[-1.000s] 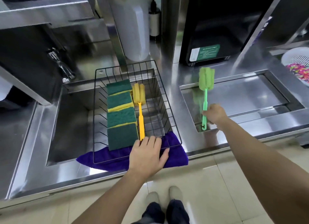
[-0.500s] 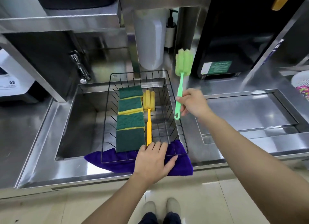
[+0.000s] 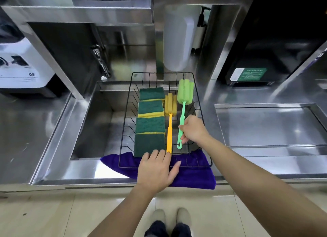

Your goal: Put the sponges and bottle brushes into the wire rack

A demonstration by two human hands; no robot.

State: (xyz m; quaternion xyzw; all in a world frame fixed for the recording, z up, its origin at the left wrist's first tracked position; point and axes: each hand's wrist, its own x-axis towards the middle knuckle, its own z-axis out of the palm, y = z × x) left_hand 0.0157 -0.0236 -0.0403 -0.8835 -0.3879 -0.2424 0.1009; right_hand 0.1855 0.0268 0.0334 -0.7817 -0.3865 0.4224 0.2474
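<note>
Sponges: from the head view we count four green-and-yellow ones in a row down the left side of the wire rack, green scouring face up, each one overlapping or touching the next. Yellow bottle brush lies just right of them, foam head toward the far end, handle running back toward us.

Right hand is closed around the handle of the green bottle brush, fingers wrapped on the lower half. We see this brush inside the rack's outline, right of the yellow one and roughly parallel to it, foam head near the far wall, hook end toward us. We cannot tell if it touches the rack floor.

Left hand is flat, fingers spread, palm down on the rack's near edge and the purple cloth beneath it; fingertips reach the nearest sponge and the yellow handle's end.

Rack sits across the sink in the steel table, near end resting on the cloth. Second recessed basin lies to the right.
</note>
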